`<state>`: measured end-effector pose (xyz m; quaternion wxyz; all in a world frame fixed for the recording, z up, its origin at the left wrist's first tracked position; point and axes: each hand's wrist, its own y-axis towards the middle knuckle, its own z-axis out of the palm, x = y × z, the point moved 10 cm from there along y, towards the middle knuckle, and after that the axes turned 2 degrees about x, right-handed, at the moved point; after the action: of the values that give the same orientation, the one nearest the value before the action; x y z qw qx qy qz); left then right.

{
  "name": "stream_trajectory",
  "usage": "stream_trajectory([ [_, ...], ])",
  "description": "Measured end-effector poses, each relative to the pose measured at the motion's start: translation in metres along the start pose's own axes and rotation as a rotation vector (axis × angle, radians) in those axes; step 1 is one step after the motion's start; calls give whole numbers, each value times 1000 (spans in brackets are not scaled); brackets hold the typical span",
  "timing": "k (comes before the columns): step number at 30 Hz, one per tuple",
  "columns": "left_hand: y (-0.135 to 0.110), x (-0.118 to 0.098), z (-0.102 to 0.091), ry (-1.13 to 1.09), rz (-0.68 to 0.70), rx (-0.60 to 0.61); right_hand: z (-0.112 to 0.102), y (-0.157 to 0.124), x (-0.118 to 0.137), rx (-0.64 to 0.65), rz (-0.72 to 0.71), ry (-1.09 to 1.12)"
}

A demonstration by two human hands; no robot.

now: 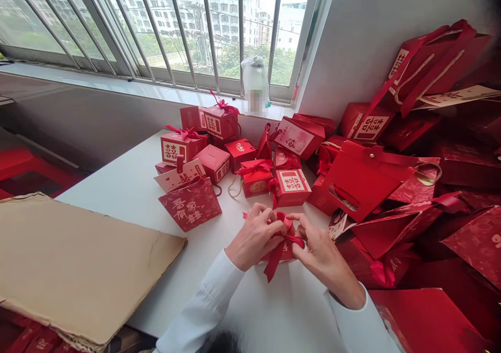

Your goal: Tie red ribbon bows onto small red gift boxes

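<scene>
- A small red box (282, 254) is held between both hands on the white table (117, 196), directly in front of the person, and most of it is hidden by the hands
- A red ribbon (275, 259) is gathered on top of the box, with a loop raised between the hands and a loose tail hanging down toward the table
- The left hand (254, 235) is placed on one side of the box, and its fingers (270, 218) are drawn together and clamped on the ribbon
- The right hand (323, 256) is placed on the other side, and its fingers (303, 223) are curled inward and pinched on the ribbon
- White sleeves (203, 295) are seen on both arms
- Red gift boxes (291, 187), many printed with the double happiness character and some tied with bows, are clustered on the table just beyond the hands
- Red paper bags (430, 66) with rope handles are heaped to the right of the hands
- A sheet of brown cardboard (78, 269) is laid across the near left of the table
- A barred window (188, 29) is set behind the table, and a clear plastic-wrapped jar (255, 84) is stood on its sill, its lower part blurred
</scene>
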<state>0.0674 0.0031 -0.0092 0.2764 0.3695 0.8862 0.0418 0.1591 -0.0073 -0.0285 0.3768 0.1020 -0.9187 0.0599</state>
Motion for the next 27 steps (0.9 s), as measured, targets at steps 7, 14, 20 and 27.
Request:
stream_trajectory([
  [7,0,0,2,23,-12,30,3,-3,4,6,62,-293],
  [14,0,0,1,33,-18,21,4,-2,8,47,93,-443],
  [20,0,0,2,46,-38,43,7,-3,7,73,98,-490],
  [27,0,2,3,53,-43,53,2,-1,6,81,53,-429],
])
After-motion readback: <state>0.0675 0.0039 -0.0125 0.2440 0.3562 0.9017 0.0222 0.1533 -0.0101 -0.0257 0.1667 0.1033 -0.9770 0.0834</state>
